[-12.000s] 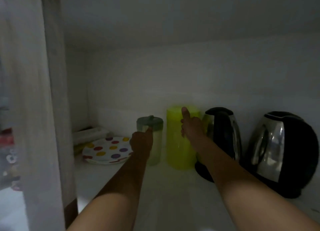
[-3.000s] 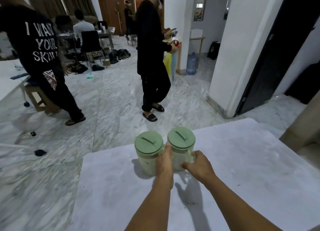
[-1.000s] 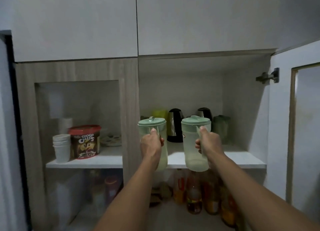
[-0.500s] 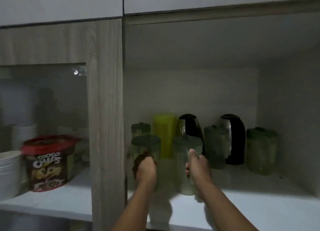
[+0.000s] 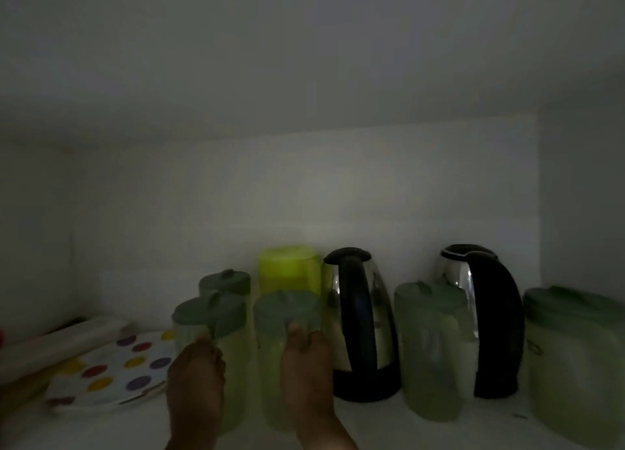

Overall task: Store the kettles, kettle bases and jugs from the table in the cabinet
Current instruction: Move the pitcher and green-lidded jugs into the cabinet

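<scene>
Step in hand: setting two jugs down on the cabinet shelf (image 5: 372, 426), judging by the pose. View is dim and blurred inside the cabinet

Left hand (image 5: 196, 378) is wrapped around the near side of the left jug (image 5: 211, 317), fingers closed on it. Right hand (image 5: 309, 372) is closed the same way on the right jug (image 5: 287, 311), thumb up against the lid edge. Both jugs upright, side by side, just in front of the back row. Can't tell if their bases are touching the shelf; the hands hide that

Already on the shelf: another green-lidded jug (image 5: 225, 282) behind the left one, a lime green jug (image 5: 289, 268), left kettle (image 5: 360, 324) just beside the right hand, front jug (image 5: 427, 351) between the kettles, right kettle (image 5: 487, 317), and a big jug (image 5: 575, 361) at far right. Dotted plate (image 5: 111, 368) sits to the left, close to the left jug

Next move, my read: seat both jugs flat, then let go and pull the hands straight back. Gaps are tight: right knuckles near the left kettle, left jug near the plate rim. Any sideways swing could knock either. Whether anything remains on the table isn't visible from here
</scene>
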